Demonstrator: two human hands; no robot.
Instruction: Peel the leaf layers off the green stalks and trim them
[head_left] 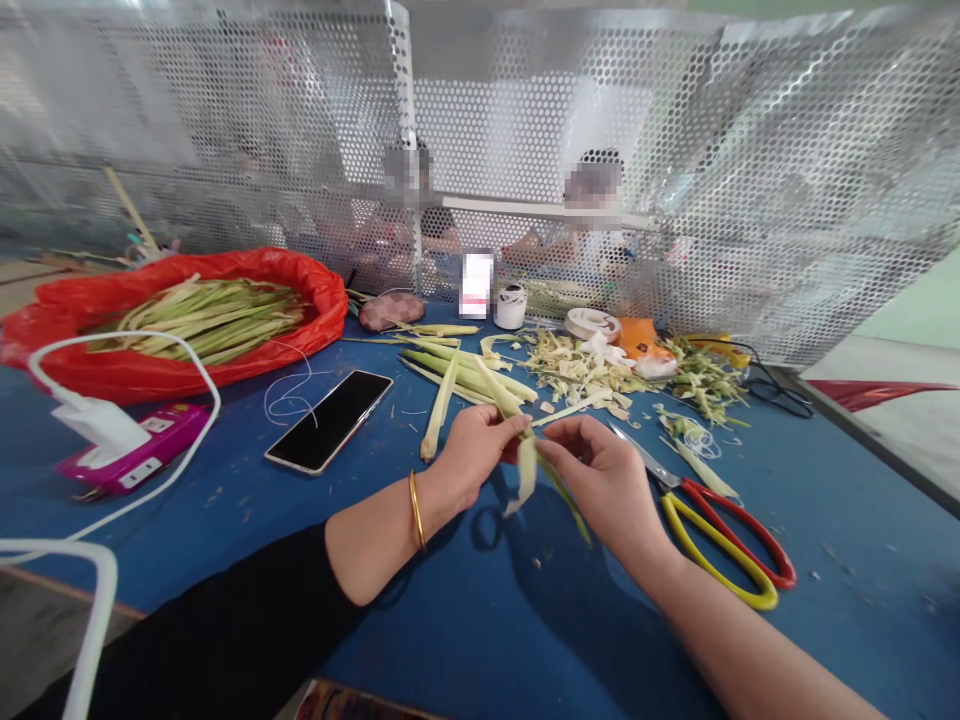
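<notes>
Leaf [501, 388] is held just above the blue worktop [450, 630], between the two hands; a pale end hangs below the fingers and a thin green length trails toward the wearer. Left hand [476, 445]: grip pressed together, thumb and fingers pinching the leaf near its middle. Right hand [596, 465]: grip also closed, thumb and fingertip pinching its edge, close beside the left. Step appears to be parting or shaping the leaf by hand. Judged good practice: keep the left pinch firm and near the working point, draw with the right slowly along the grain, and ease off if fibres start to split crosswise. Scissors [720, 545], red and yellow handled, lie with blades running up to the right hand; whether they touch it cannot be told, so that wrist should stay high. Scraps [577, 370] sit beyond the hands. Writing: none legible. Lit screen [476, 285] is pixelated; dark marking on white tub [511, 308] unreadable; orange packet [637, 338] shows no clear lettering; purple power strip [172, 425] bears pale patches, no text resolved; phone [330, 420] display dark.
</notes>
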